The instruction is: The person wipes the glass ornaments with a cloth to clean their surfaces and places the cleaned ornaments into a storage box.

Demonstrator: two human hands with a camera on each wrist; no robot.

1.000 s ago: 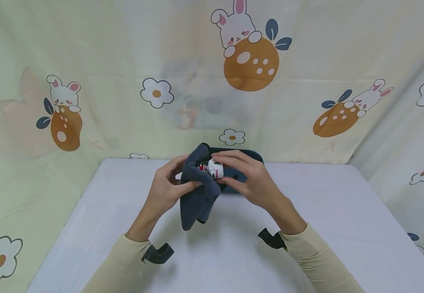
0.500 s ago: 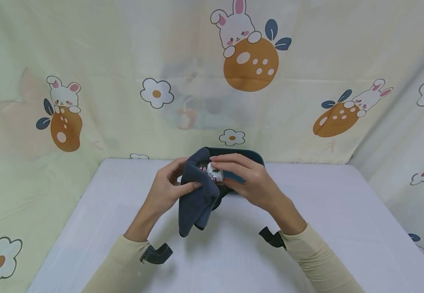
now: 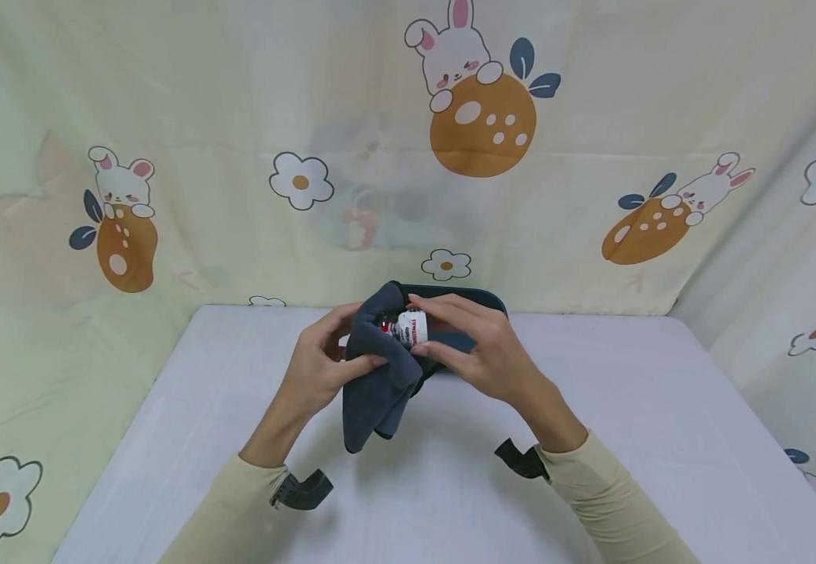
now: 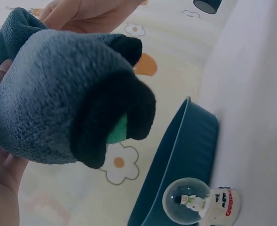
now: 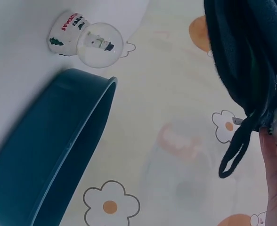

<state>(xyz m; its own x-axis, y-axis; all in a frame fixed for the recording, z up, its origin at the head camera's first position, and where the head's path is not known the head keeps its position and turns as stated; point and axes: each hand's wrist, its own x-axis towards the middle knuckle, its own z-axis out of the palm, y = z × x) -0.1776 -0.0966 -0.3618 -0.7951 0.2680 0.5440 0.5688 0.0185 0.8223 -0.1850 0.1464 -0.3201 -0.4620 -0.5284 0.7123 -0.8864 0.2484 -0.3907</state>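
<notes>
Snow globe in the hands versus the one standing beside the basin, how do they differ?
The held globe is tipped sideways, while the standing globe is upright on its base. The cloth partly covers the held globe; the standing globe is uncovered. Both have white bases with red lettering.

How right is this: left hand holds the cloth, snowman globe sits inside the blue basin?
One slip: the snowman globe stands outside the blue basin, beside it on the table, as the right wrist view shows. The left hand does hold the cloth.
</notes>
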